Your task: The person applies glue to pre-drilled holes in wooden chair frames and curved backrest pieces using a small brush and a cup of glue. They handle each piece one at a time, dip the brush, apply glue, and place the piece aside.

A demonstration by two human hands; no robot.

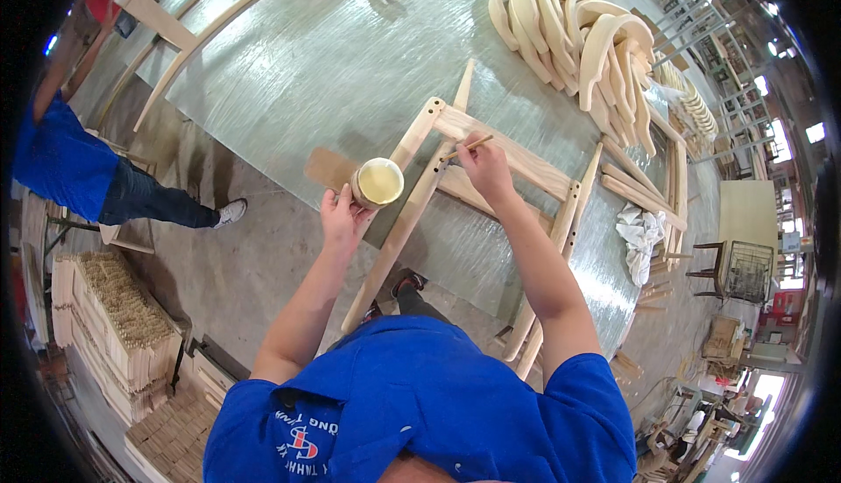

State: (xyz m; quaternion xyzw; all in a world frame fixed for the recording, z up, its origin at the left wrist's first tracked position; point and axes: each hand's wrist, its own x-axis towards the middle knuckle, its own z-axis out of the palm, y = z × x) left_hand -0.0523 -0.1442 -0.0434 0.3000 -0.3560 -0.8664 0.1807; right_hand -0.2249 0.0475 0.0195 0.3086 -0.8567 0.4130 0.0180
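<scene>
Two hands work at the table: the left hand and the right hand. One glue pot stands by the left hand, and one thin stick is in the right hand. One wooden frame lies on the table, with two long side rails and two cross rails showing. One stack of curved wooden parts sits at the far side; the exact number in it cannot be told. One white rag lies at the table's right edge. One other person in blue stands at the left. One stack of small wood pieces stands on the floor.
</scene>
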